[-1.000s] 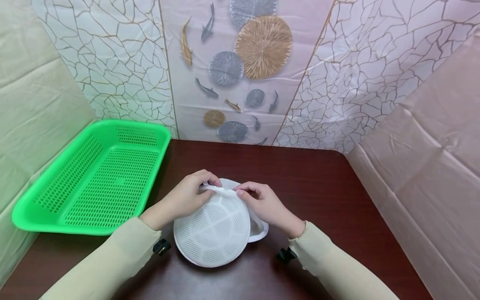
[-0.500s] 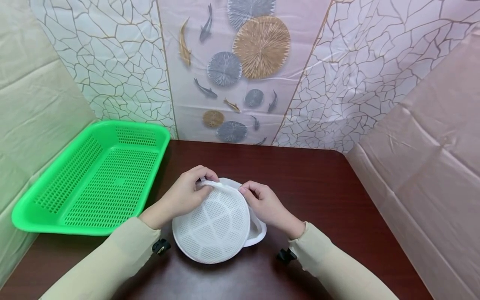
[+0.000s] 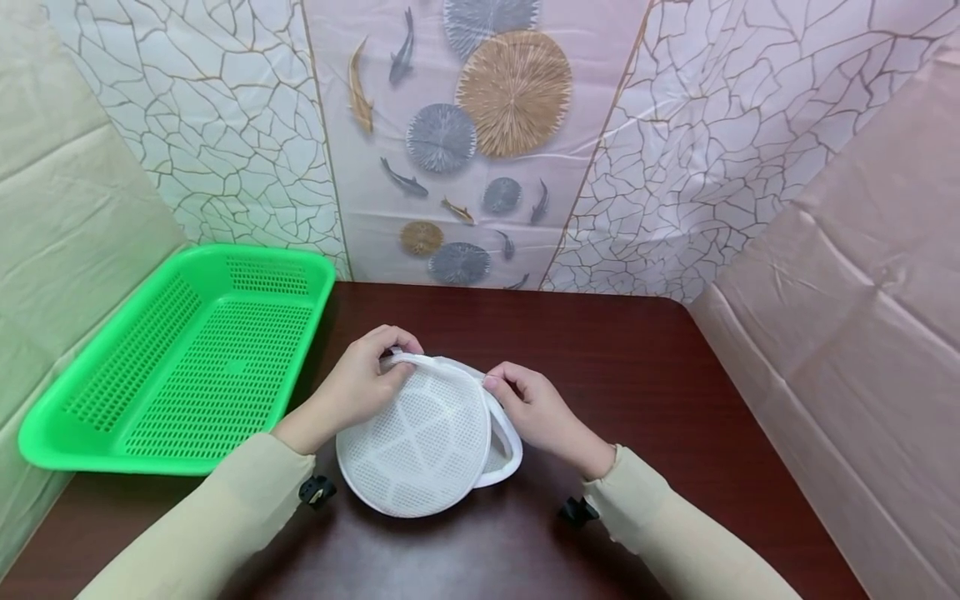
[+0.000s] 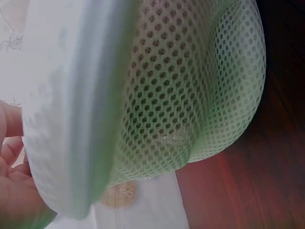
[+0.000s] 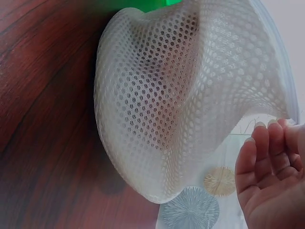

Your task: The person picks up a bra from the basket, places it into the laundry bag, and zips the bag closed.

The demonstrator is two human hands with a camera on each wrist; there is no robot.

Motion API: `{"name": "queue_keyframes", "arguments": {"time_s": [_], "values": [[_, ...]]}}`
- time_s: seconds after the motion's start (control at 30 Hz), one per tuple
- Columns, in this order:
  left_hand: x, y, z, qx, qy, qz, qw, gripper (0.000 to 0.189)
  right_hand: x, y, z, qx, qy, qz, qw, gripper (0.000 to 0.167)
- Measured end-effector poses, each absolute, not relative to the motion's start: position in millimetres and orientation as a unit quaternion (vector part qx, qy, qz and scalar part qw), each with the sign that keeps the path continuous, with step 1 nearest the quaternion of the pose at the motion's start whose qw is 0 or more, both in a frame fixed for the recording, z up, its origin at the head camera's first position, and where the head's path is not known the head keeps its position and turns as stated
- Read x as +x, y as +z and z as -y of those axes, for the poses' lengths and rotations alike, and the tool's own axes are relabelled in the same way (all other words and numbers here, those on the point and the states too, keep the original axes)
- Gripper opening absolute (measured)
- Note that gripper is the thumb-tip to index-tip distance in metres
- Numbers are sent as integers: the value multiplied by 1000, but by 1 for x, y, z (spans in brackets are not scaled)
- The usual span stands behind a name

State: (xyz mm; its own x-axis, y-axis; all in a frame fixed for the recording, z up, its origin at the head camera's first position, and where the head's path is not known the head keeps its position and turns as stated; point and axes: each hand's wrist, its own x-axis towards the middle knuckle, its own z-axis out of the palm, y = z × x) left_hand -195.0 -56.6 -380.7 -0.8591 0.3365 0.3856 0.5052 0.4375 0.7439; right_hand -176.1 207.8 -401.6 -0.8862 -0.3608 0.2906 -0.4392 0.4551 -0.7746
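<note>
White mesh bag could slip or buckle.
Your left grip and right grip pinch its rim; uneven pulling might fold the soft mesh.

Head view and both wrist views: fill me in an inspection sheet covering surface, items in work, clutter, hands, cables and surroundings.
Surface: dark red-brown table with wood grain, shiny toward the near side.
Items in work: white mesh bag, round face toward the head camera; a second white edge shows behind it at right.
Clutter: green basket with slotted walls, at the table's left, apart from the bag.
Hands: left hand pinches the bag's upper left edge; right hand pinches its upper right edge.
Cables: nothing seen.
Surroundings: patterned backdrop with printed fish and discs; plain creased side panels.
</note>
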Motion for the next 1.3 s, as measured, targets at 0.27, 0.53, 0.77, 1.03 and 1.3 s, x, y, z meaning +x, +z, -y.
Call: {"name": "queue_keyframes", "arguments": {"time_s": [0.27, 0.53, 0.77, 1.03, 1.3], "values": [[-194, -371, 46, -262, -444, 855, 59, 13, -176, -399, -203, 208, 485, 844, 95, 15], [-192, -367, 25, -281, -413, 865, 46, 14, -171, -395, -199, 207, 508, 828, 116, 14], [-192, -367, 20, -291, -364, 883, 59, 10, -170, -398, -205, 227, 485, 838, 106, 11], [-199, -371, 31, -252, -367, 893, 64, 10, -170, -399, -207, 247, 469, 840, 114, 11], [-201, -373, 34, -230, -382, 894, 52, 14, -170, -400, -208, 236, 495, 831, 88, 9]]}}
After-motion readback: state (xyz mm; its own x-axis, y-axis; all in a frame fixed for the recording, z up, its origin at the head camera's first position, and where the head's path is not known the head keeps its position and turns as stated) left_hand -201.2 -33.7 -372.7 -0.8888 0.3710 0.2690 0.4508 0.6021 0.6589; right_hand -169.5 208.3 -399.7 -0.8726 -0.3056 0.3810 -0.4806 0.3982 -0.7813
